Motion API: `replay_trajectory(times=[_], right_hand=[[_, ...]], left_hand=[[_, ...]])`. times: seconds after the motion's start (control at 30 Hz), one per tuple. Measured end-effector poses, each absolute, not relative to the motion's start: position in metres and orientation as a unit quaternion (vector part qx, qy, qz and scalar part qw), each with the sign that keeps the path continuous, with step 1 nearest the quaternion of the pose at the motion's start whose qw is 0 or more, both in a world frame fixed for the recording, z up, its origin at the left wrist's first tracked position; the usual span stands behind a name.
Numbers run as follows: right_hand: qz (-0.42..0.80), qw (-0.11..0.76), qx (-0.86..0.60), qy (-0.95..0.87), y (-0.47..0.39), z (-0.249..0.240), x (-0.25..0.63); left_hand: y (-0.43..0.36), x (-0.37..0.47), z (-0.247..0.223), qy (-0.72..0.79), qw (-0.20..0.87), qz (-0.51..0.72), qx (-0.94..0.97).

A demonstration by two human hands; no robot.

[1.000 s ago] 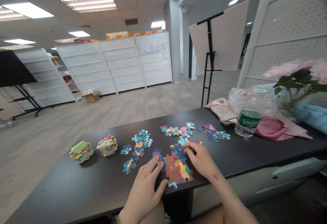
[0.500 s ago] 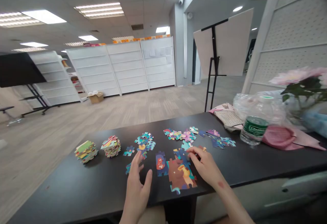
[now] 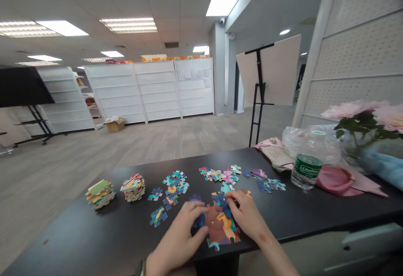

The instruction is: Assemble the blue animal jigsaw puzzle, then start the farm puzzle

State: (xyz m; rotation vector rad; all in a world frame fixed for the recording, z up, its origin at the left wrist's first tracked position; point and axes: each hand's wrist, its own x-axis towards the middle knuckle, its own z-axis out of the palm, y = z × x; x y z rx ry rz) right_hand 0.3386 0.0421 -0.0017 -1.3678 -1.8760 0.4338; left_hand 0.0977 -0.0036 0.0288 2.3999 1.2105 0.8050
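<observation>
A partly joined jigsaw puzzle (image 3: 217, 221), with a brown figure and a yellow horn-like shape, lies near the table's front edge. My right hand (image 3: 247, 213) is at its upper right, fingers curled and pinching at a dark blue puzzle piece (image 3: 218, 198); the fingertips partly hide the contact. My left hand (image 3: 181, 234) reaches over the puzzle's left side with thumb and fingers apart. Beneath its fingers, a blue section (image 3: 195, 199) is mostly covered. Loose puzzle pieces (image 3: 158, 215) lie to the left, with a pile of teal pieces (image 3: 176, 180) behind them.
Two stacks of puzzle pieces, one greenish (image 3: 100, 194) and one reddish (image 3: 133, 188), stand at the left. Pink and teal pieces (image 3: 225, 175) and dark blue pieces (image 3: 267, 182) lie farther back. A water bottle (image 3: 307, 165), pink wrapping (image 3: 335, 179) and flowers (image 3: 362, 118) occupy the right.
My left hand has moved right, from beside the loose pieces to over the blue section with the red figure. My right hand stays at the puzzle's upper right. The camera view has tilted up slightly.
</observation>
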Motion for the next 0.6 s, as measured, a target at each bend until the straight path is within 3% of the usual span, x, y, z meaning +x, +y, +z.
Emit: replay_trajectory(times=[0.13,0.3,0.47,0.6], right_hand=[[0.113,0.381,-0.519,-0.757,0.042,-0.001,0.336],[0.086,0.377,-0.53,-0.754,0.04,0.001,0.337],[0.096,0.359,-0.549,-0.748,0.043,0.0,0.339],[0.12,0.361,-0.555,-0.74,0.046,-0.001,0.34]], left_hand=[[0.087,0.122,0.054,0.45,0.085,0.126,0.88],[0.184,0.135,0.053,0.467,0.13,0.049,0.873],[0.195,0.124,0.038,0.463,0.149,0.048,0.872],[0.158,0.097,0.047,0.462,0.154,0.091,0.869]])
